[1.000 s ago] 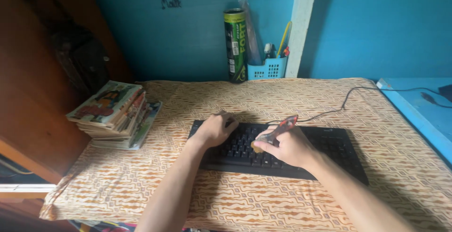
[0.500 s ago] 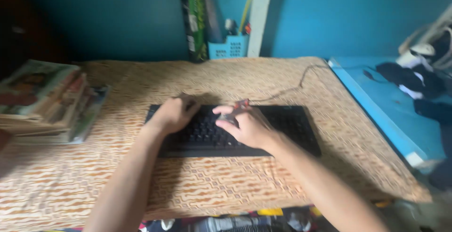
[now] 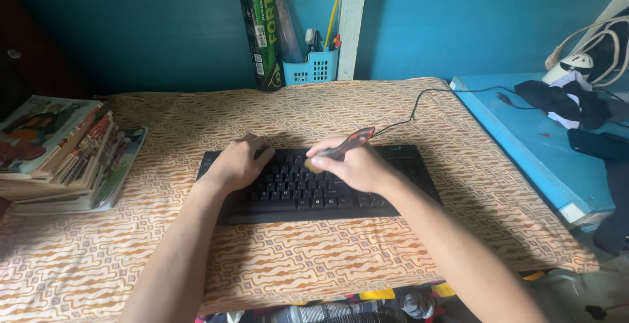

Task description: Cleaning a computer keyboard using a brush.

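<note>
Brush: a small brush with a mottled red-brown handle (image 3: 346, 145), bristle end down on the keys, handle angled up and away to sweep between them.
Right hand (image 3: 350, 166): fingers pinched closed around the handle.
Left hand (image 3: 239, 162): loosely curled, empty, pressing the flat black keyboard (image 3: 393, 198) steady.
Keyboard place: centred on the orange patterned tablecloth (image 3: 314, 257).
Beyond: stacked magazines (image 3: 59, 152) at left.

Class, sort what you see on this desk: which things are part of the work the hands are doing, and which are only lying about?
In use:
left hand, resting on the black keyboard
right hand, holding a small brush to the keys

Lying about:
stack of magazines
green tube can
blue basket
dark cloth
</note>
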